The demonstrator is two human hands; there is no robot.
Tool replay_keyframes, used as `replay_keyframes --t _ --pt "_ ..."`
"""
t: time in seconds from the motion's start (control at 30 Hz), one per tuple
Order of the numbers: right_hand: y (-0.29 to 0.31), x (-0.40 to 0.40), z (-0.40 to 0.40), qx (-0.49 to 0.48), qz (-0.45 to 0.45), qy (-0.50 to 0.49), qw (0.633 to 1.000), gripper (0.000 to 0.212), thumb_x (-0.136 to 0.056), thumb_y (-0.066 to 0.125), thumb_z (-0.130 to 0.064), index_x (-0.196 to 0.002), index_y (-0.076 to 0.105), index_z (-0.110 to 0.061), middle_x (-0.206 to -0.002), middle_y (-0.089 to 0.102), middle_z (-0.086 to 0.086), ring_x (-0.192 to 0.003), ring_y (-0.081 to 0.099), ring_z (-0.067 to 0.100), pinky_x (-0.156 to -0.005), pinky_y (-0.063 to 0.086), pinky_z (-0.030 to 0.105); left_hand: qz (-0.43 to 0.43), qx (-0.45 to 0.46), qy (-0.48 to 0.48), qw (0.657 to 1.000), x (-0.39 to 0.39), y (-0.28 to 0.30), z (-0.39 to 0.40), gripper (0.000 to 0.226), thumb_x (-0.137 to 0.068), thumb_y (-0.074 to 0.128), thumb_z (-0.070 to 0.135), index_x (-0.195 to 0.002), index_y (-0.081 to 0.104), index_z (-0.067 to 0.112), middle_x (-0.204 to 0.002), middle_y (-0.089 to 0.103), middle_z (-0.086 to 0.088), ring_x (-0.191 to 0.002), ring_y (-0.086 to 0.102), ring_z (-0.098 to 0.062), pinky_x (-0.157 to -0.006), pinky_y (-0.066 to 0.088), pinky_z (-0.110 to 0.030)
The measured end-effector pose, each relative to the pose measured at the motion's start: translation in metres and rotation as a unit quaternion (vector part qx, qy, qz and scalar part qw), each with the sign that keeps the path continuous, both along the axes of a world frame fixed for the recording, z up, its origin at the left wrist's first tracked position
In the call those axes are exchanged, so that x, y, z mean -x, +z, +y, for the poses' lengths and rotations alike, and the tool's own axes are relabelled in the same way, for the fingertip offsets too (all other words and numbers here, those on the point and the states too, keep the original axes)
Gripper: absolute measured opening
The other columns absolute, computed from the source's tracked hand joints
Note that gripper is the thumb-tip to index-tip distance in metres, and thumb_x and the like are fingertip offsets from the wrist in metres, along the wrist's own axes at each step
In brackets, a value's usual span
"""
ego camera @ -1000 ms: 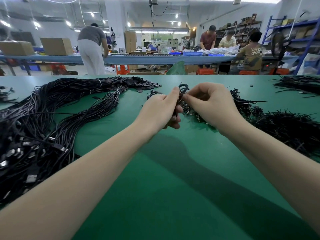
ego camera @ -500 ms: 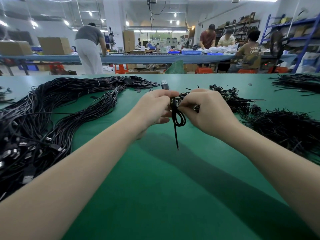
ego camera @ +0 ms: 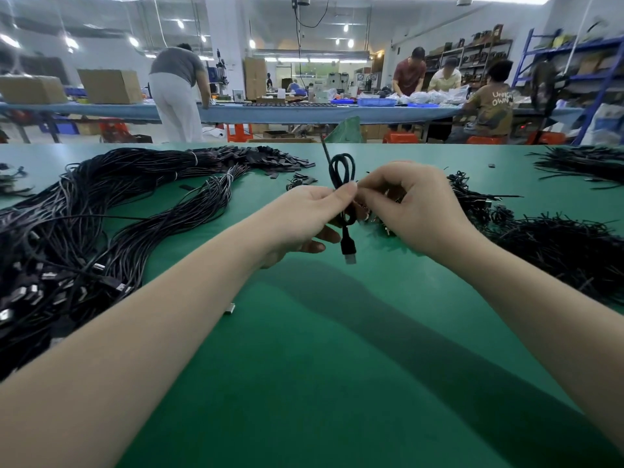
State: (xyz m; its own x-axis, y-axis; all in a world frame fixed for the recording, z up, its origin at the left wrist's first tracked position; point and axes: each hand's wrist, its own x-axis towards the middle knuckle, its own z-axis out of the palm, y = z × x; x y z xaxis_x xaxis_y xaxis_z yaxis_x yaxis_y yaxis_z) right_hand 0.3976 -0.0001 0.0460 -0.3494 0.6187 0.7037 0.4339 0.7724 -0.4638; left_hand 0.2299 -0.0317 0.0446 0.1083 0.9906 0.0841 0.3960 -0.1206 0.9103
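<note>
A short black USB cable (ego camera: pixel 341 170), folded into a loop, is held above the green table (ego camera: pixel 304 366). My left hand (ego camera: pixel 304 214) pinches the folded cable at its middle between thumb and forefinger. The loop stands up above the fingers, and a black plug (ego camera: pixel 347 248) with a metal tip hangs below them. My right hand (ego camera: pixel 415 204) is close beside it with fingers curled, gripping the cable at the same spot; what else its fingers hold is hidden.
A large heap of bundled black cables (ego camera: pixel 84 231) covers the left of the table. Piles of black ties or short cables (ego camera: pixel 557 244) lie to the right. A small metal piece (ego camera: pixel 230 309) lies near my left forearm. People work at a long bench (ego camera: pixel 304 113) behind.
The cable has been turned over: the loop that hung below the hands now stands above them, and the plug end now hangs down. Both hands stayed together at the table's middle.
</note>
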Motion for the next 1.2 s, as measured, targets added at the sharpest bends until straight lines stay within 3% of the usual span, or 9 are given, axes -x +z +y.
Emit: replay_keyframes --t 0.07,0.13,0.2,0.37,0.47,0.57,0.73,0.93,1.2 --pt "0.002 0.001 -0.001 0.075 0.019 0.019 0.997 0.016 -0.088 0.067 -0.023 -0.076 0.070 -0.034 -0.071 0.070 -0.010 -0.057 0.056 0.021 -0.053 0.047 0.035 -0.017 -0.005 -0.003 1.000 -0.002 0.001 -0.001 0.040 -0.095 0.043 0.056 -0.087 0.070 0.027 -0.068 0.062 0.021 -0.056 0.057 0.002 -0.050 0.044 -0.015" --pt "0.002 0.000 -0.001 0.151 0.043 0.031 0.987 0.013 -0.089 0.066 -0.028 -0.079 0.073 -0.032 -0.074 0.073 -0.008 -0.057 0.049 0.020 -0.050 0.042 0.033 0.001 -0.031 0.007 0.999 -0.003 0.001 0.000 0.040 -0.097 0.040 0.053 -0.092 0.068 0.025 -0.074 0.060 0.014 -0.064 0.056 -0.002 -0.054 0.044 -0.017" --pt "0.002 0.000 0.000 0.207 0.060 0.039 0.976 0.011 -0.087 0.068 -0.031 -0.078 0.075 -0.030 -0.077 0.074 -0.001 -0.064 0.048 0.018 -0.058 0.041 0.034 0.040 -0.050 0.016 0.998 -0.003 0.001 -0.001 0.042 -0.099 0.037 0.050 -0.099 0.065 0.019 -0.081 0.059 0.010 -0.073 0.054 -0.009 -0.059 0.043 -0.021" --pt "0.004 -0.002 0.003 0.256 0.050 0.013 0.965 0.017 -0.079 0.073 -0.038 -0.077 0.076 -0.022 -0.066 0.070 -0.003 -0.059 0.053 0.011 -0.058 0.045 0.030 0.117 -0.087 0.024 0.989 -0.002 0.003 -0.003 0.039 -0.100 0.036 0.046 -0.088 0.061 0.019 -0.079 0.054 0.006 -0.071 0.047 -0.012 -0.058 0.042 -0.022" --pt "0.005 -0.004 0.005 0.287 0.045 0.016 0.957 0.018 -0.078 0.073 -0.034 -0.077 0.076 -0.016 -0.072 0.072 0.002 -0.064 0.060 0.009 -0.067 0.050 0.032 0.154 -0.100 0.016 0.983 -0.001 0.004 -0.003 0.038 -0.100 0.036 0.045 -0.080 0.059 0.022 -0.073 0.052 0.009 -0.067 0.049 -0.008 -0.059 0.040 -0.024" --pt "0.003 -0.003 0.005 0.271 0.011 0.009 0.962 0.018 -0.079 0.068 -0.033 -0.077 0.074 -0.016 -0.078 0.072 0.007 -0.063 0.057 0.009 -0.064 0.048 0.030 0.199 -0.101 0.005 0.975 0.000 0.003 -0.003 0.039 -0.100 0.036 0.047 -0.075 0.058 0.026 -0.072 0.052 0.010 -0.065 0.048 -0.005 -0.057 0.035 -0.024" --pt "0.008 -0.008 0.004 0.320 -0.028 0.045 0.946 0.015 -0.082 0.066 -0.024 -0.074 0.071 -0.013 -0.063 0.068 -0.010 -0.053 0.055 -0.002 -0.054 0.043 0.017 0.270 -0.093 -0.031 0.958 0.005 0.006 -0.003 0.037 -0.099 0.035 0.048 -0.075 0.057 0.031 -0.075 0.053 0.013 -0.064 0.049 0.005 -0.060 0.035 -0.021" --pt "0.007 -0.012 0.007 0.396 -0.016 0.109 0.912 0.034 -0.079 0.070 -0.024 -0.094 0.067 0.006 -0.074 0.069 0.000 -0.068 0.059 0.007 -0.059 0.049 0.016 0.319 -0.082 -0.081 0.941 0.011 0.009 -0.004 0.033 -0.099 0.037 0.047 -0.076 0.056 0.033 -0.078 0.055 0.017 -0.075 0.052 0.004 -0.068 0.038 -0.014" --pt "0.008 -0.024 0.007 0.492 -0.056 0.193 0.847 0.014 -0.078 0.070 -0.023 -0.081 0.069 -0.010 -0.077 0.067 0.003 -0.069 0.060 0.012 -0.063 0.051 0.020 0.329 -0.056 -0.140 0.932 0.013 0.014 -0.010 0.034 -0.096 0.036 0.053 -0.081 0.061 0.035 -0.077 0.057 0.026 -0.076 0.051 0.014 -0.067 0.035 0.000"
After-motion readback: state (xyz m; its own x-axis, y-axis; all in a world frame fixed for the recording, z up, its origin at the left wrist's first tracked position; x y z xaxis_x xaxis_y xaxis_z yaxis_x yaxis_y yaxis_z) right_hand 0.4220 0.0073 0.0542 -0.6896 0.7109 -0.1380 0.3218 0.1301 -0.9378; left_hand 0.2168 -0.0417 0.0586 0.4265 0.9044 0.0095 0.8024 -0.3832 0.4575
